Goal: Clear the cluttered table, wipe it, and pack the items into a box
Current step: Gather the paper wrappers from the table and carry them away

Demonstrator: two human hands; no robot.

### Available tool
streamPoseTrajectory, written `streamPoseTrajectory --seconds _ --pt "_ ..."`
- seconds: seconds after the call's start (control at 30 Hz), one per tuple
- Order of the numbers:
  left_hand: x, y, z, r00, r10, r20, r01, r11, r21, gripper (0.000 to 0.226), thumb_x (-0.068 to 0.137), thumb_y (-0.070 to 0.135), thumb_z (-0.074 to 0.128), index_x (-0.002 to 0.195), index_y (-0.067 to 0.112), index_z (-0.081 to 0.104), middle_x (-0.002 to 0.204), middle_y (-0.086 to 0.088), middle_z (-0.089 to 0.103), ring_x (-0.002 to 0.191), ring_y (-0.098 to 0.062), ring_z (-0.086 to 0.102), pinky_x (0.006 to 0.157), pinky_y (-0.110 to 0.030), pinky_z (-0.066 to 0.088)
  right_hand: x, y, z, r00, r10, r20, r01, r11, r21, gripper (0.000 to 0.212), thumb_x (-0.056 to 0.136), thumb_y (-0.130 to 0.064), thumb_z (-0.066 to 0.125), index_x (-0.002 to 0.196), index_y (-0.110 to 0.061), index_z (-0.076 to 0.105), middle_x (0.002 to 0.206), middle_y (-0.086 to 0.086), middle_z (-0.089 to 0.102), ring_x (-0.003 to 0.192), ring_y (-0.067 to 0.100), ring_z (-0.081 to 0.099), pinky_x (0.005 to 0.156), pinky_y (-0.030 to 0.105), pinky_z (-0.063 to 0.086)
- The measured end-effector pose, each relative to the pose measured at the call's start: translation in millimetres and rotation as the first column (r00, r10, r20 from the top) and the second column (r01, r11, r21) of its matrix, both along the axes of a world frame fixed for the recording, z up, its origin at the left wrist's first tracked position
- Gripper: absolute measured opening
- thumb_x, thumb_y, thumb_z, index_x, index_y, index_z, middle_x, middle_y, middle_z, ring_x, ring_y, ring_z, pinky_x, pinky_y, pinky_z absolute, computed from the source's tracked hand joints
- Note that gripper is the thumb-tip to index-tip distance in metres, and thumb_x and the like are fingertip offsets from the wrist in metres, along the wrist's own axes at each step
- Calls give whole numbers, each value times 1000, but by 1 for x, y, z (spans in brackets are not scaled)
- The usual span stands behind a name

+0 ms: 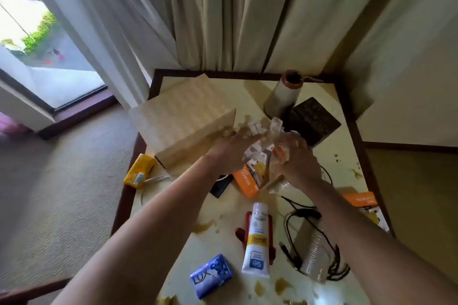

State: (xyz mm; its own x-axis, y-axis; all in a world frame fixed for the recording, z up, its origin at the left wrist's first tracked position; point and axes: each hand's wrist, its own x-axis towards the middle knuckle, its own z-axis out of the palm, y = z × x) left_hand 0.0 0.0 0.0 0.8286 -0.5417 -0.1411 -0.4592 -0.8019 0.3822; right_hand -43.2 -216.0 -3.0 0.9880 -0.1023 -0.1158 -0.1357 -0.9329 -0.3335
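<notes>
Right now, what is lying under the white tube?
A flat red thing lies under the white tube; only its edges show. Its middle is covered, so I cannot name it.

Dim room — window daylight, blurred hands

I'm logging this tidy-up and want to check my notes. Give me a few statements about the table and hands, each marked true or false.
1. Both the left hand and the right hand are at the crumpled white paper mid-table. True; their grip is blurred.
2. The blue LUX soap bar is packed in the tan cardboard box. False: it lies on the cream table, apart from the box.
3. The white tube with a yellow band lies flat. True.
4. The clear ribbed plastic cup stands upright. False: it lies on its side among black cables.
</notes>
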Motion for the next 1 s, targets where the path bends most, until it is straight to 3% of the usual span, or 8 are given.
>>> streamPoseTrajectory --seconds 0.23,0.37,0.47,0.57,0.7,0.8,0.9,1.0 --pt "15 -8 0 995 -40 97 23 985 173 43 97 28 61 139 29 63 150 1 54 134 -27 52 106 -42 46 26 -25 -31 981 145 -128 -146 989 0 65 87 -30 73 147 -22 47 144 12 48 131 32 51 99 42 53" --pt "9 -3 -9 977 157 146 -144 985 -98 39 88 8 64 126 15 72 133 -5 68 123 -31 59 104 -40 45 29 -28 -19 951 310 -9 -308 940 -145 31 94 -23 62 124 -18 64 113 11 69 95 30 67 72 32 52" --pt "2 0 0 899 434 58 -370 823 -431 35 86 -4 67 119 6 74 121 -9 74 112 -23 65 93 -31 52 27 -29 -8 929 347 128 -332 935 -126 21 82 -7 74 102 -13 74 85 12 72 67 31 67 56 33 54" --pt "-11 4 14 784 621 -21 -497 607 -620 44 79 -17 64 114 7 76 110 5 74 97 -5 64 81 -6 46 29 -25 11 969 84 232 -107 990 90 25 85 -9 61 108 -13 69 101 12 66 94 32 60 69 46 57" --pt "-24 18 11 724 674 -146 -568 461 -682 25 87 4 56 101 15 74 100 -1 74 92 -22 68 73 -35 52 50 -13 25 941 93 325 -150 976 155 25 91 -14 55 112 -19 68 112 7 61 104 27 56 78 41 54" --pt "-31 24 12 654 742 -146 -684 498 -533 23 96 24 40 84 10 55 90 -4 57 80 -27 54 66 -39 40 70 -3 23 976 84 200 -128 967 219 30 95 -13 50 116 -16 71 119 11 59 104 26 61 84 37 53" --pt "-40 24 8 714 697 -65 -691 687 -226 37 106 43 35 114 12 54 109 -7 53 88 -26 57 72 -38 44 82 7 14 995 91 -39 -83 980 180 28 94 -21 55 117 -16 69 126 7 61 104 25 64 76 29 48" --pt "-37 22 -7 766 642 -11 -642 766 33 51 107 53 33 138 14 46 129 -12 58 93 -29 66 67 -37 51 91 17 11 983 68 -168 -38 984 177 18 87 -26 63 104 -21 67 108 1 66 84 17 63 59 26 42"
